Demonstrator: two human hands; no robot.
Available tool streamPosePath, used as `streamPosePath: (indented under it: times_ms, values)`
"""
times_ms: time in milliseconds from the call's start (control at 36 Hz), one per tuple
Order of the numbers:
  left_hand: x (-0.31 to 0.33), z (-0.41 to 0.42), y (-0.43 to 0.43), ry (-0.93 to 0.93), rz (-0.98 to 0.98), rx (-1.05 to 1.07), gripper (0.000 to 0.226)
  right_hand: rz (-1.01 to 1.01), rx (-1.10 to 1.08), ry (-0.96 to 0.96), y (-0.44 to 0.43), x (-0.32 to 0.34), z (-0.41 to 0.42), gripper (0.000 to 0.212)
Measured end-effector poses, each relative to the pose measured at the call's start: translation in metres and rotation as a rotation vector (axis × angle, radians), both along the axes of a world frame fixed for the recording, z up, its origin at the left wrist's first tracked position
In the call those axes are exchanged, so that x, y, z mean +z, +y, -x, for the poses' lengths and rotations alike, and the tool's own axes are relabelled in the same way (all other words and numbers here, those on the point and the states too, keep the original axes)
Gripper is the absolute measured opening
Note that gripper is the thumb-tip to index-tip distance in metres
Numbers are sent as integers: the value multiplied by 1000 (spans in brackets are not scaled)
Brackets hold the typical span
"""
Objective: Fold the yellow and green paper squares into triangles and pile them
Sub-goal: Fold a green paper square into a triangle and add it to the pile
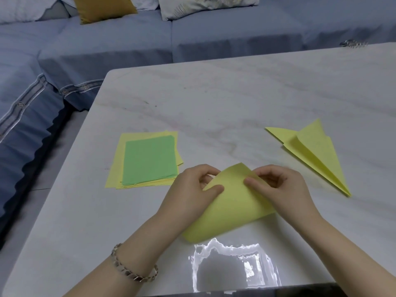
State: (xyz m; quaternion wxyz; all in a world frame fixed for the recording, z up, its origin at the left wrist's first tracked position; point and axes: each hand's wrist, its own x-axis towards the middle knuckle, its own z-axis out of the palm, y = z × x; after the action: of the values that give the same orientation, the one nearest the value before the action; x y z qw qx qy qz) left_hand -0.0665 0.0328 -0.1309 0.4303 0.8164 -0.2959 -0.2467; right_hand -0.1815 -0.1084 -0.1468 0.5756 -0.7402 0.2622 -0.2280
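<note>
Where the hands meet: lower centre; left hand [190, 187] and right hand [280, 187] each pinch the bent yellow sheet [231, 213].
Stack [150, 161]: green-topped, left of centre on the table [214, 99].
Folded triangles [315, 148]: right, overlapping.

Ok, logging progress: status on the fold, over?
Left hand, right hand pinch yellow paper square, mid-fold. Folded yellow paper triangles piled right. Nothing blocking.

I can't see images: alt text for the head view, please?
The left hand and right hand pinch a yellow paper square, bending it over on a marble table. A green-topped stack lies to its left, folded yellow triangles to its right.
</note>
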Motion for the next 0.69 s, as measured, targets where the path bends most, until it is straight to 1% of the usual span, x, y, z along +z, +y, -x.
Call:
streamPosePath:
  times_ms: [56, 83, 167, 222, 250, 278, 306, 333, 389, 417, 444, 472, 556, 583, 611, 639, 694]
  values:
    - [-3, -1, 3, 30, -22, 62, 10, 1, -15, 2, -1, -1, 3, 20]
    - [-4, -3, 6, 33, -56, 97, 15, -3, -35, -8, -1, 0, 3, 19]
    - [-6, -12, 16, 63, -229, 133, 55, 23, -175, -83, -8, 4, 6, 22]
    - [-3, -18, 21, 107, -304, 165, 85, 72, -301, -158, -15, 10, 6, 27]
    - [-2, -22, 22, 136, -305, 208, 90, 97, -358, -197, -18, 13, 6, 29]
    - [1, -24, 22, 190, -281, 257, 86, 120, -400, -235, -20, 17, 6, 32]
    - [5, -26, 19, 300, -237, 298, 77, 144, -415, -272, -21, 21, 6, 36]
    - [9, -27, 16, 462, -178, 313, 71, 163, -397, -309, -20, 25, 5, 39]
    - [20, -31, 9, 834, -23, 288, 71, 196, -277, -381, -14, 31, 4, 42]
    - [23, -34, 6, 972, 43, 270, 71, 208, -191, -400, -11, 31, 4, 36]
    - [25, -39, 4, 1058, 96, 261, 69, 220, -114, -397, -8, 31, 3, 28]
    - [25, -44, 1, 1098, 131, 252, 67, 245, -42, -378, -6, 30, 4, 24]
    - [23, -57, -5, 1148, 181, 229, 66, 320, 177, -366, -3, 24, 7, 27]
    - [22, -60, -7, 1176, 195, 240, 63, 322, 235, -363, -3, 22, 8, 25]
    - [23, -64, -7, 1204, 203, 253, 58, 324, 287, -358, -3, 21, 10, 18]
    - [23, -67, -7, 1212, 196, 251, 52, 321, 333, -340, -2, 19, 12, 11]
    - [23, -71, -7, 1167, 128, 188, 40, 271, 408, -277, -1, 14, 16, 11]
